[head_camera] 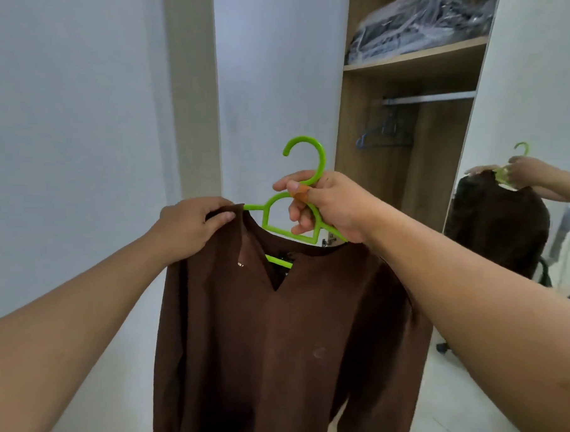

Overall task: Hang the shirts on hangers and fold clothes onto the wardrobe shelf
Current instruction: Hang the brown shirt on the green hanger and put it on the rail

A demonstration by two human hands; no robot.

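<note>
Brown V-neck shirt [288,340] hangs in front of the chest, half seated on a green plastic hanger [288,216]. Left hand [191,228] pinches the shirt's shoulder seam; the hanger's left tip shows bare just beside it. Right hand [326,208] grips the hanger neck below the hook. Best move, likely: draw the shoulder over the tip, square the neckline, then carry to the wardrobe rail [429,98], where blue hangers [383,135] wait. Neck label dark, unreadable.
</note>
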